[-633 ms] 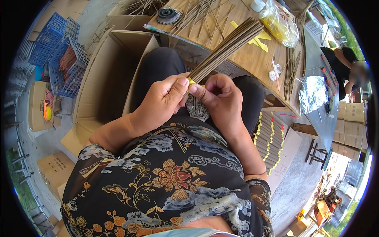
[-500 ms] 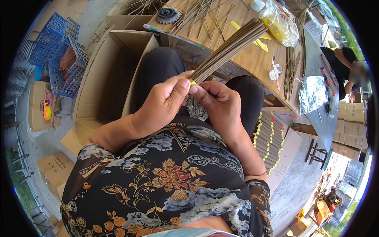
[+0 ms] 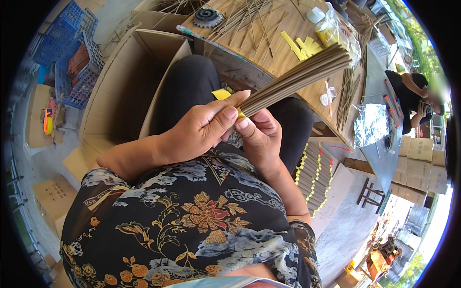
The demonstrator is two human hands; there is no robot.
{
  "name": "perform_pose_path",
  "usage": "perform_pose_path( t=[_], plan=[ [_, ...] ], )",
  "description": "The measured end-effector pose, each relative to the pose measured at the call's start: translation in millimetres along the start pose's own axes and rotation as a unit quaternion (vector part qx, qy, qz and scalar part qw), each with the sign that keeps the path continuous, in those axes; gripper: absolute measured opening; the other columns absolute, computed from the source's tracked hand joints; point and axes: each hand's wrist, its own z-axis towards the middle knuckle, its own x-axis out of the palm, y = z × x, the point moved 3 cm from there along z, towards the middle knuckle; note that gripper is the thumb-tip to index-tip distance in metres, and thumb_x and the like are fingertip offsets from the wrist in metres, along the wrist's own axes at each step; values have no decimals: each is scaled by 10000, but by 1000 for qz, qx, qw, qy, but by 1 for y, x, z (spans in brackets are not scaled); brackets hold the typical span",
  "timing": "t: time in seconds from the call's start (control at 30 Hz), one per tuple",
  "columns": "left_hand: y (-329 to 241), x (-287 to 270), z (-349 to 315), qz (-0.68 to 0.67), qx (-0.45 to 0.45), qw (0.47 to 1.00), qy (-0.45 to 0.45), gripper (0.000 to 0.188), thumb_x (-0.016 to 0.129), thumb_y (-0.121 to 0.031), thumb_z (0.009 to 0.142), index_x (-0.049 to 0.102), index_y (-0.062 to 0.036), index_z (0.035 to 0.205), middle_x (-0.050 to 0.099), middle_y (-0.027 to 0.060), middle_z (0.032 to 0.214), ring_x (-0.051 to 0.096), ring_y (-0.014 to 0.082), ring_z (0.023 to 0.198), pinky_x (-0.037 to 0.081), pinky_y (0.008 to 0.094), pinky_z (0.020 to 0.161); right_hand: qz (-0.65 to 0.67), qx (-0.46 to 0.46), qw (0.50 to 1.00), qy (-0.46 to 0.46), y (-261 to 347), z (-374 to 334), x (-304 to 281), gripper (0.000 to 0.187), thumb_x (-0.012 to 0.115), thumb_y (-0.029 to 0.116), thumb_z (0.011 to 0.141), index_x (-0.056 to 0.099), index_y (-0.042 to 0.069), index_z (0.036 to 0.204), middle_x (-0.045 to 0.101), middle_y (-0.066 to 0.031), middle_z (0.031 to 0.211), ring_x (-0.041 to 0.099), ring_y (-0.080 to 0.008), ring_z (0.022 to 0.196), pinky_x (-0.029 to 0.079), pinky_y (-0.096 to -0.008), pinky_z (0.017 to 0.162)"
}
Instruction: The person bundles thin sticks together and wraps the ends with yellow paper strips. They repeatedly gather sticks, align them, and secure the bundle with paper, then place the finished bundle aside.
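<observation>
A bundle of thin brown incense sticks [image 3: 300,77] rises at a slant from my hands over my lap, its far end spread toward the table at the upper right. My left hand [image 3: 199,126] grips the bundle's lower end, thumb pressed against it. A yellow paper strip [image 3: 221,94] passes around the sticks there, and its loose end sticks up behind my left fingers. Closed on the bundle from the other side, my right hand [image 3: 261,139] has its thumb on the band. The lower stick ends are hidden by my fingers.
Loose sticks, yellow paper strips [image 3: 302,48], a coiled dark disc [image 3: 208,18] and a clear bag [image 3: 338,33] lie on the wooden table [image 3: 269,62]. An open cardboard box [image 3: 91,105] stands at my left. Banded bundles [image 3: 314,175] lie at the right. Another person [image 3: 414,98] sits farther off.
The bundle has tipped lower and farther right. The yellow strip's loose end now shows above my left hand. My view has shifted slightly.
</observation>
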Motion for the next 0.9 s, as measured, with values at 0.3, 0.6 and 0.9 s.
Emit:
perform_pose_path(
  t=[0.3,0.6,0.9],
  plan=[
    [1,1,-1,-131,-21,990,57,686,379,-266,939,-129,-126,1378,480,26,792,410,57,577,362,163,469,31,5,999,-32,3,-6,6,330,638,118,785,510,-56,1035,593,-144,899,604,-225,639,537,-314,570],
    [8,-3,4,-211,-117,962,128,798,467,-363,890,-86,-43,1368,498,38,713,450,65,529,381,168,443,-54,-86,994,40,11,-4,3,239,604,55,799,519,-63,990,564,-137,889,623,-253,711,548,-331,633],
    [9,1,1,-232,-167,952,113,331,447,-348,910,547,-32,916,496,4,618,396,28,449,324,144,419,-130,-101,984,66,21,-3,0,192,604,14,790,545,-76,949,568,-144,903,624,-241,711,550,-323,614]
  ],
)
